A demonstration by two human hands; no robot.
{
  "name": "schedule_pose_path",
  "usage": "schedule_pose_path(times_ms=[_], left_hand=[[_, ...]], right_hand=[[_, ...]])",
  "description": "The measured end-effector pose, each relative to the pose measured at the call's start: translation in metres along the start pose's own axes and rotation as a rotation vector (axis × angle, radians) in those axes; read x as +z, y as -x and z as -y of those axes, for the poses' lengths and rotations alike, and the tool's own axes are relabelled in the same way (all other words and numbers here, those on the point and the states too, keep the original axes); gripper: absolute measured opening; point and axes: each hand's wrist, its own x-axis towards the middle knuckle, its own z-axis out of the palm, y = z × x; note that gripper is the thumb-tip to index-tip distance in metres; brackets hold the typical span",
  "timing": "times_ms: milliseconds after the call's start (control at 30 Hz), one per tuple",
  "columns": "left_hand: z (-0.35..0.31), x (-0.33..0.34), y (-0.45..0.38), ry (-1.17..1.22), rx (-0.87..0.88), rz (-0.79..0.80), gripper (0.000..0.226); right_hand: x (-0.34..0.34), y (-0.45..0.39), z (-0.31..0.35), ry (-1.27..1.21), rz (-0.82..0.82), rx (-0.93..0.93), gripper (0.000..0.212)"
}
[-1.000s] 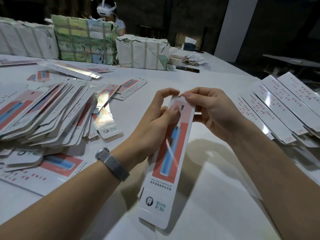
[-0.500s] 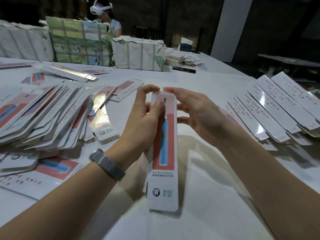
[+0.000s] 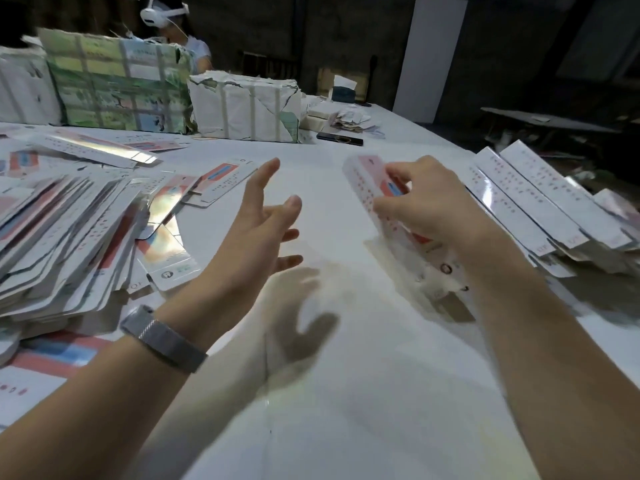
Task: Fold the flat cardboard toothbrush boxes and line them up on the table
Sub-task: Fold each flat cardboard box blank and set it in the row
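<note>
1. White tabletop (image 3: pixel 332 393) fills the view beneath both arms, with a dark, dim room behind it.
2. Right hand (image 3: pixel 427 206) has its fingers curled round a folded toothbrush box (image 3: pixel 372 190), pinching it from above; the box is blurred, tilted, with its far end raised and its near end low toward the table.
3. Left hand (image 3: pixel 254 237) hangs above the table with fingers spread and relaxed, holding nothing, well apart from the box. A grey mesh wristband (image 3: pixel 162 339) sits on that wrist.
4. Just beside the right hand, toward the right edge of the table, lies a row of folded boxes (image 3: pixel 526 202), side by side and touching, white printed faces up.
5. On the left lies a thick, fanned heap of flat box blanks (image 3: pixel 69 230), red and blue print showing on some, a few glossy ones catching the light.
6. A single flat blank (image 3: pixel 225 178) lies apart from the heap, beyond the left hand.
7. Farther back stand wrapped bundles: a green patterned bundle (image 3: pixel 117 84) and a white torn-paper bundle (image 3: pixel 242 105) beside it.
8. A dark phone (image 3: pixel 341 138) lies near the white bundle, with loose paper scraps (image 3: pixel 349 117) just behind it.
9. Behind the green bundle sits another person wearing a white headset (image 3: pixel 162 12).
</note>
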Motion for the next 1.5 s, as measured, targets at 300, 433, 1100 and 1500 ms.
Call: schedule_pose_path(times_ms=[300, 433, 1100, 1500], left_hand=[[0.000, -0.015, 0.000, -0.271, 0.078, -0.094, 0.025], [0.000, -0.036, -0.010, -0.787, 0.267, -0.208, 0.019], [-0.031, -0.135, -0.007, -1.462, -0.083, -0.477, 0.051], [-0.075, -0.066, 0.010, -1.103, 0.877, -0.392, 0.046]], right_hand=[[0.007, -0.012, -0.050, 0.295, -0.032, 0.302, 0.019], [0.012, -0.009, -0.031, 0.215, -0.127, 0.102, 0.032], [0.089, 0.039, 0.156, -1.030, 0.305, -0.352, 0.018], [0.075, 0.026, 0.133, -0.966, -0.117, -0.316, 0.035]])
